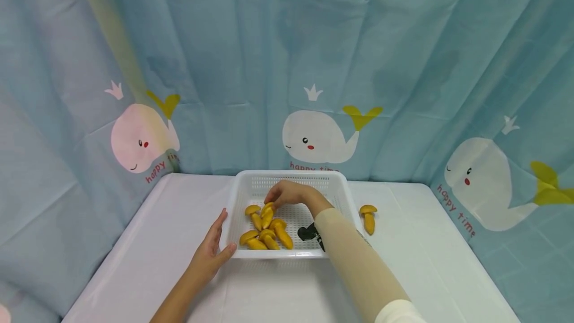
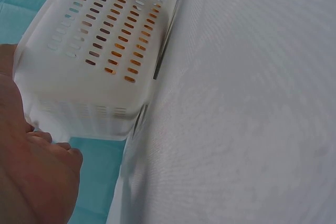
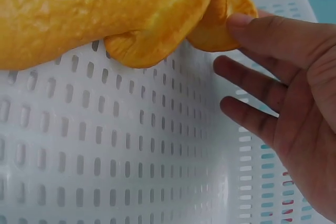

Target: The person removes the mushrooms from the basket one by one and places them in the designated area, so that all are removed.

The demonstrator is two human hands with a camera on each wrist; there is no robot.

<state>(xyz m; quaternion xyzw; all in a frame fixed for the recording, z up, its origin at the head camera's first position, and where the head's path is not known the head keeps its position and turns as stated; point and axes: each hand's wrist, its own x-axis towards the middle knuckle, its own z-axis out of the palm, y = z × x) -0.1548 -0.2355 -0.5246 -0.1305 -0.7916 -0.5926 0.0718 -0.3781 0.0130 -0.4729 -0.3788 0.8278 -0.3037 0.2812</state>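
Observation:
In the head view my right hand (image 1: 291, 193) reaches into a white perforated basket (image 1: 347, 198). Its thumb and forefinger pinch the cap of a yellow mushroom (image 3: 231, 30), while the other fingers stay apart from it. A second yellow mushroom (image 3: 105, 9) fills the top of the right wrist view. Several more yellow mushrooms (image 1: 283, 236) lie together in the basket's left part. Against the front left corner of the basket rests my left hand (image 1: 211, 248), its thumb at the rim and its forefinger extended along the left side.
Black objects (image 1: 307, 233) lie in the basket's right part, partly hidden by my right sleeve. Outside, on the white tabletop (image 1: 269, 288), one yellow mushroom (image 1: 368, 219) lies to the right. A blue whale-print curtain (image 1: 246, 88) hangs behind and along both sides.

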